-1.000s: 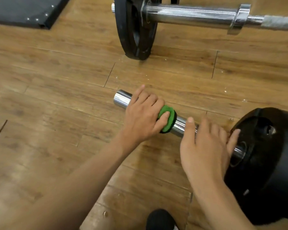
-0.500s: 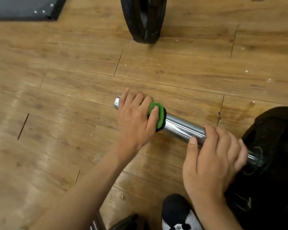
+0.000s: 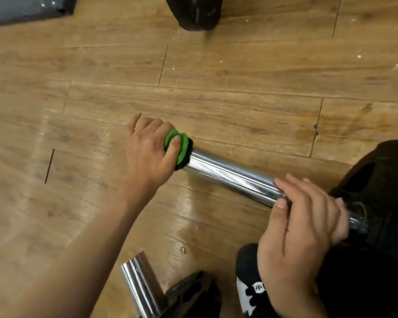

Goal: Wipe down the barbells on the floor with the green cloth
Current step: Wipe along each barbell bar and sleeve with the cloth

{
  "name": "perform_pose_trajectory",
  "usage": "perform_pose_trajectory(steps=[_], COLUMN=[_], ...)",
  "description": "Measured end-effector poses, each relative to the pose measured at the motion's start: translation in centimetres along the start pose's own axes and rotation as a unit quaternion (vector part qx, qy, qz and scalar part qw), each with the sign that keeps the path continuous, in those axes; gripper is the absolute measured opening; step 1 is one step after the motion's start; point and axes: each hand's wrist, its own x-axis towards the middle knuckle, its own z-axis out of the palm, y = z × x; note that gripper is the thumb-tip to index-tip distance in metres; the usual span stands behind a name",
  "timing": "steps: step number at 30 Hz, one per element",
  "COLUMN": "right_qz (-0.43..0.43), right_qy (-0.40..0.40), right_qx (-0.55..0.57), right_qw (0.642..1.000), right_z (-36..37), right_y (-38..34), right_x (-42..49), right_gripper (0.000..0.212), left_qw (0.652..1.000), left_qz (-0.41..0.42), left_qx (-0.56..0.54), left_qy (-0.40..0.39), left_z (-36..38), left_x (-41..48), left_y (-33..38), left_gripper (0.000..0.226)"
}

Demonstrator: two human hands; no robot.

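The wooden floor [image 3: 216,65] is shining under the light, flecked with pale specks, and a dark mat [image 3: 21,8] is lying in the far left corner. A weight plate [image 3: 193,12] is standing at the far edge. The left hand [image 3: 147,154] is gripping the green cloth [image 3: 178,145] around the free end of the chrome barbell [image 3: 230,175]. The right hand [image 3: 301,228] is clasping it beside its loaded disc [image 3: 381,180]. A second bar [image 3: 140,285] and a shoe [image 3: 248,283] are crowding the near edge.

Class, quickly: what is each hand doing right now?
Left hand: grips the cloth round the bar.
Right hand: grips the bar.
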Motion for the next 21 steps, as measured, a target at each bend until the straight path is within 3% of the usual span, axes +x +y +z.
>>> perform_pose_trajectory(steps=[3,9,13,18,21], right_qz=[-0.001,0.008,0.005,-0.004,-0.005], right_qy=[0.0,0.006,0.017,0.012,0.014], right_qx=[0.004,0.044,0.064,0.068,0.067], right_qw=[1.0,0.999,0.998,0.998,0.998], right_z=[0.3,-0.1,-0.3,-0.2,0.0], right_y=[-0.1,-0.1,0.0,0.2,0.3], right_x=[0.0,-0.6,-1.2,-1.2,-1.0], right_gripper=[0.034,0.034,0.031,0.032,0.031], left_qw=[1.0,0.992,0.985,0.997,0.998], left_qz=[-0.002,0.107,0.165,0.065,0.05], left_qx=[-0.005,-0.06,-0.057,-0.031,-0.036], left_qy=[-0.005,-0.02,-0.013,-0.013,-0.022], left_z=[0.1,1.2,0.9,-0.1,-0.2], left_x=[-0.3,-2.9,-2.7,-1.3,-1.5], left_y=[2.6,12.9,9.8,4.0,6.1], left_gripper=[0.036,0.034,0.042,0.04,0.035])
